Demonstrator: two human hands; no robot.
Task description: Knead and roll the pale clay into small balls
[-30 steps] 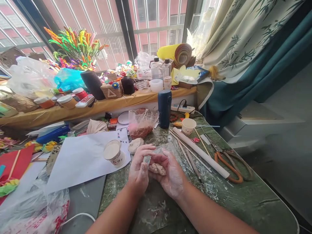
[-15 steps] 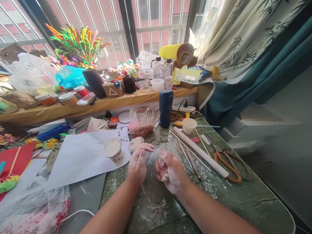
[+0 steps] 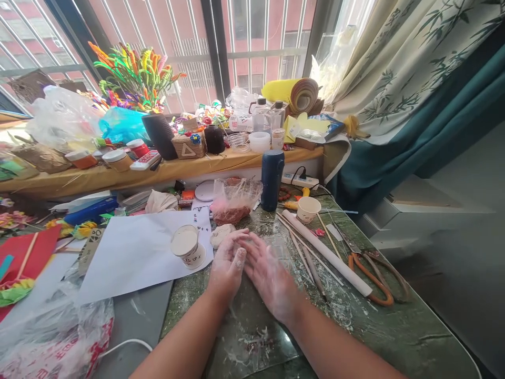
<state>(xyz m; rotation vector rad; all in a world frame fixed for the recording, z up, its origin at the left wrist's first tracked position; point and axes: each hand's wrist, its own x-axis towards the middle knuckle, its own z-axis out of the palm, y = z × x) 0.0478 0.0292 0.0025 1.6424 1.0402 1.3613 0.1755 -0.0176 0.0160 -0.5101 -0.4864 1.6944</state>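
Note:
My left hand (image 3: 228,263) and my right hand (image 3: 268,273), both dusted with white powder, are pressed together palm to palm over the table. Their fingers are fairly straight and the fingertips meet. The small lump of white dough seen in my right hand a moment ago is hidden between the palms now. A larger piece of white dough (image 3: 222,235) lies just beyond my left fingertips. Left of it, a paper cup of white powder (image 3: 184,241) stands on another cup (image 3: 195,258), on a white sheet of paper (image 3: 130,258).
Right of my hands lie a white rod (image 3: 331,255), thin sticks (image 3: 299,247) and orange-handled scissors (image 3: 373,276). Behind are a paper cup (image 3: 308,209), a dark blue bottle-shaped object (image 3: 272,180) and a plastic bag of reddish material (image 3: 235,202). A crowded sill (image 3: 221,162) runs along the window.
My right hand has moved left and uncurled, meeting my left hand palm to palm. The white lump in it has gone out of sight between them. The view has shifted slightly.

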